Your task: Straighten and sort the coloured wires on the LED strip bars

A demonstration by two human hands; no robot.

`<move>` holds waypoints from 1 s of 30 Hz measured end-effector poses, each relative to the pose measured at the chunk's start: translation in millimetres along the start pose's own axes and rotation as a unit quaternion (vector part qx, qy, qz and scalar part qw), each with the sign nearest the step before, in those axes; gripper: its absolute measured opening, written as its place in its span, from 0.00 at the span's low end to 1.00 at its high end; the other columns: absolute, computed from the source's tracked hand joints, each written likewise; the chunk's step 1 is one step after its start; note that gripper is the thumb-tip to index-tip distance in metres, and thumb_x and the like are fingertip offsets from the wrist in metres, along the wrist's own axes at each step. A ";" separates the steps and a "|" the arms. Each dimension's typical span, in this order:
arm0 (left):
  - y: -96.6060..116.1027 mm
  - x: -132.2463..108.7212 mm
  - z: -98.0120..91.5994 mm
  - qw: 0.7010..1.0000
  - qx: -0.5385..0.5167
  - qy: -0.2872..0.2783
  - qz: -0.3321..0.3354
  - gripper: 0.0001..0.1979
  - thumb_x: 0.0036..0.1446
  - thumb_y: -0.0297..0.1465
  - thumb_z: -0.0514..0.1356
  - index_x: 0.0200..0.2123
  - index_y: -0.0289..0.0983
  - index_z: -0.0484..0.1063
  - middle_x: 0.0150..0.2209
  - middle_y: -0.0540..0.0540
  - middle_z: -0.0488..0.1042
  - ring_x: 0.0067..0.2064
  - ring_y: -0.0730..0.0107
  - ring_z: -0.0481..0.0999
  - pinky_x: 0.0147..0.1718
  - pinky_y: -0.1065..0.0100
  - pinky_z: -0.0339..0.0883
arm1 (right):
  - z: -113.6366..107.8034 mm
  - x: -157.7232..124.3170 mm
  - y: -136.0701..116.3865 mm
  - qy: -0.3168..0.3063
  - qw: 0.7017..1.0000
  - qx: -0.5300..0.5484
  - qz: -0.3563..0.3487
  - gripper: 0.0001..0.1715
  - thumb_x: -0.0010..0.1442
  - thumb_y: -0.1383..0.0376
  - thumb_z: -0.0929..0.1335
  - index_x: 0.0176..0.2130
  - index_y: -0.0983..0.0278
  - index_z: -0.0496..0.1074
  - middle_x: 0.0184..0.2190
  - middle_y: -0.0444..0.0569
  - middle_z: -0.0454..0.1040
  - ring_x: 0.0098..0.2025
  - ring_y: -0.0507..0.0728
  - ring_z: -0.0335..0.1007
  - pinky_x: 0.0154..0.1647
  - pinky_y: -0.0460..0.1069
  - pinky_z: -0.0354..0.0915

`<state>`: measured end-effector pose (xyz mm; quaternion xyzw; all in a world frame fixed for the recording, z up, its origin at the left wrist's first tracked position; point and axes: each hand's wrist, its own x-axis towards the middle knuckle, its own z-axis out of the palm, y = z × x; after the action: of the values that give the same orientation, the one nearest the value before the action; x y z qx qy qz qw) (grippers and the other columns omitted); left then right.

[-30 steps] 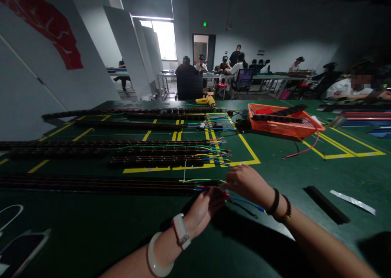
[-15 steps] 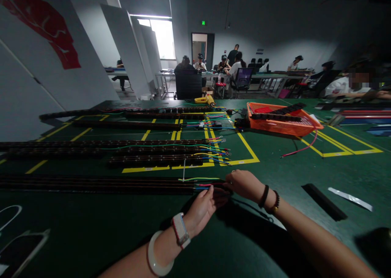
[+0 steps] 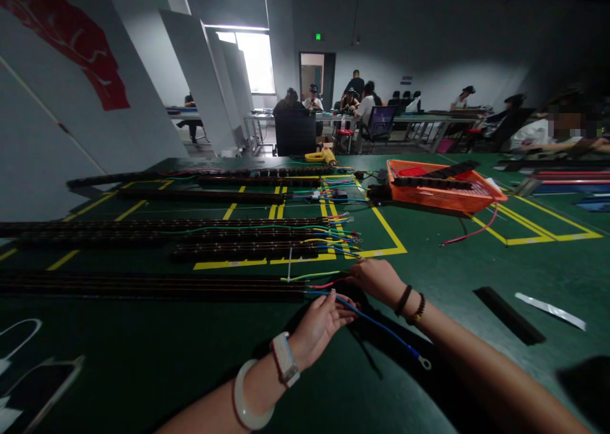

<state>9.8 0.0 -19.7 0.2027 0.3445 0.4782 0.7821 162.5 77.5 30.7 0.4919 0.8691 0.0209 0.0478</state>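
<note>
My left hand (image 3: 321,326) is palm up near the table's middle, a blue wire (image 3: 381,325) passing between its thumb and bent fingers. That wire runs out to the right and ends in a metal ring terminal (image 3: 424,362). Just above, my right hand (image 3: 379,283) is closed in a pinch, with a red wire (image 3: 328,285) leading into it. A yellow-green wire (image 3: 309,276) reaches the same fingers; whether they grip it I cannot tell. All three wires come out of a long dark strip (image 3: 190,288). A white cable tie (image 3: 289,265) stands up beside it.
More dark strips with wires (image 3: 248,250) lie beyond, over yellow tape markings. An orange basket (image 3: 443,199) and a yellow heat gun (image 3: 324,157) are at the back. A black piece (image 3: 509,315) and a white strip (image 3: 550,311) lie right. People sit at far tables.
The blue wire now stretches out to the right from my left hand, its ring terminal showing. My right hand has shifted slightly left and up. The dark material between my hands no longer shows there.
</note>
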 end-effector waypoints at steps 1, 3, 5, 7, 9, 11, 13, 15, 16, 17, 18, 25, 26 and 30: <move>-0.3 0.4 -0.3 1.000 -0.001 -0.002 -0.001 0.12 0.59 0.36 0.56 0.32 0.32 0.71 0.34 0.39 0.76 0.37 0.65 0.76 0.45 0.60 0.65 | -0.8 -1.7 0.1 -0.003 1.000 -0.003 -0.002 0.17 0.63 0.56 0.62 0.34 0.64 0.74 0.32 0.51 0.76 0.33 0.57 0.73 0.30 0.46 0.62; -0.5 0.9 -0.6 1.000 -0.006 -0.008 -0.002 0.11 0.59 0.36 0.56 0.32 0.32 0.71 0.33 0.40 0.76 0.36 0.66 0.76 0.46 0.61 0.65 | -2.9 -5.2 0.3 -0.010 1.000 -0.011 -0.004 0.16 0.63 0.57 0.63 0.34 0.63 0.74 0.32 0.51 0.76 0.33 0.57 0.73 0.30 0.47 0.63; -0.1 0.7 -0.3 1.000 -0.012 -0.011 -0.001 0.10 0.58 0.35 0.57 0.32 0.33 0.71 0.33 0.41 0.76 0.37 0.67 0.76 0.47 0.61 0.65 | -6.5 -8.4 0.2 -0.016 1.000 -0.014 -0.005 0.14 0.61 0.57 0.65 0.33 0.63 0.74 0.32 0.50 0.76 0.33 0.57 0.73 0.29 0.46 0.62; 0.4 0.0 0.3 1.000 -0.018 -0.007 0.003 0.09 0.58 0.34 0.57 0.33 0.33 0.71 0.35 0.41 0.76 0.38 0.66 0.76 0.47 0.61 0.65 | -12.4 -11.9 -1.2 -0.014 1.000 -0.013 -0.009 0.14 0.61 0.56 0.65 0.33 0.63 0.73 0.31 0.50 0.76 0.32 0.56 0.73 0.29 0.46 0.62; 0.6 -0.8 0.6 1.000 -0.021 -0.006 0.007 0.08 0.58 0.34 0.57 0.36 0.34 0.71 0.36 0.42 0.77 0.39 0.66 0.76 0.47 0.60 0.65 | -19.7 -16.4 -4.4 -0.009 1.000 -0.007 -0.018 0.15 0.62 0.56 0.65 0.32 0.64 0.73 0.31 0.50 0.76 0.32 0.56 0.73 0.29 0.45 0.61; 0.2 -1.1 0.2 1.000 -0.021 -0.003 0.004 0.08 0.58 0.33 0.58 0.37 0.35 0.71 0.37 0.42 0.77 0.38 0.66 0.77 0.47 0.60 0.65 | -26.4 -22.4 -8.7 -0.013 0.999 -0.001 -0.036 0.18 0.63 0.56 0.63 0.31 0.64 0.74 0.29 0.51 0.76 0.31 0.55 0.73 0.28 0.45 0.61; -0.8 -0.8 -0.7 1.000 -0.020 0.005 0.000 0.08 0.57 0.34 0.59 0.35 0.35 0.72 0.36 0.42 0.77 0.38 0.65 0.77 0.47 0.60 0.65 | -29.8 -28.9 -12.5 -0.031 0.998 0.002 -0.057 0.20 0.63 0.56 0.62 0.29 0.64 0.74 0.28 0.52 0.76 0.29 0.55 0.73 0.26 0.45 0.59; -2.1 0.0 -1.8 1.000 -0.015 0.007 -0.001 0.09 0.56 0.35 0.59 0.34 0.34 0.72 0.34 0.42 0.78 0.38 0.64 0.77 0.47 0.59 0.65 | -28.9 -34.2 -14.1 -0.054 0.996 0.001 -0.075 0.19 0.62 0.55 0.64 0.29 0.64 0.75 0.27 0.51 0.76 0.28 0.56 0.73 0.24 0.45 0.58; -2.7 0.5 -2.4 1.000 -0.013 0.002 -0.001 0.11 0.56 0.36 0.60 0.33 0.33 0.72 0.34 0.42 0.78 0.39 0.63 0.77 0.48 0.59 0.64 | -27.3 -35.9 -13.8 -0.064 0.995 0.002 -0.083 0.17 0.61 0.55 0.65 0.30 0.64 0.75 0.27 0.51 0.77 0.27 0.56 0.73 0.23 0.45 0.57; -3.2 1.0 -2.9 1.000 -0.012 -0.003 -0.001 0.12 0.55 0.38 0.60 0.33 0.33 0.72 0.34 0.41 0.78 0.40 0.62 0.77 0.49 0.58 0.64 | -25.4 -37.0 -12.9 -0.073 0.993 0.004 -0.091 0.15 0.60 0.56 0.66 0.32 0.64 0.75 0.27 0.51 0.77 0.27 0.56 0.73 0.23 0.45 0.56; -3.5 1.3 -3.3 1.000 -0.012 -0.008 -0.002 0.13 0.54 0.39 0.60 0.34 0.33 0.72 0.35 0.41 0.78 0.41 0.61 0.77 0.49 0.57 0.63 | -23.6 -37.6 -11.6 -0.080 0.992 0.010 -0.099 0.13 0.59 0.58 0.66 0.33 0.64 0.75 0.28 0.51 0.77 0.27 0.56 0.73 0.22 0.45 0.55; -3.6 0.1 -2.1 1.000 0.009 -0.006 0.009 0.12 0.54 0.38 0.60 0.35 0.35 0.72 0.36 0.42 0.78 0.44 0.61 0.75 0.49 0.59 0.63 | -28.6 -37.7 -2.1 -0.147 0.977 0.065 -0.137 0.09 0.54 0.69 0.66 0.38 0.64 0.73 0.30 0.50 0.77 0.29 0.54 0.72 0.22 0.45 0.52; -4.1 0.0 -1.8 1.000 0.016 -0.006 0.008 0.12 0.54 0.38 0.60 0.35 0.35 0.72 0.36 0.43 0.78 0.44 0.61 0.75 0.48 0.60 0.63 | -30.0 -37.7 -0.5 -0.154 0.975 0.077 -0.143 0.10 0.55 0.70 0.66 0.38 0.64 0.73 0.30 0.50 0.77 0.29 0.54 0.72 0.22 0.45 0.52; -8.4 1.0 -4.2 0.996 0.089 -0.024 0.000 0.13 0.54 0.41 0.59 0.34 0.36 0.72 0.32 0.45 0.78 0.40 0.62 0.75 0.43 0.62 0.64 | -29.1 -36.2 8.4 -0.149 0.972 0.120 -0.139 0.11 0.56 0.73 0.65 0.39 0.64 0.73 0.31 0.49 0.77 0.30 0.53 0.71 0.24 0.45 0.53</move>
<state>12.1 -3.1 -28.3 0.2828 0.3666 0.4410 0.7689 185.1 51.1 62.7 0.3656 0.9084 -0.1642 0.1195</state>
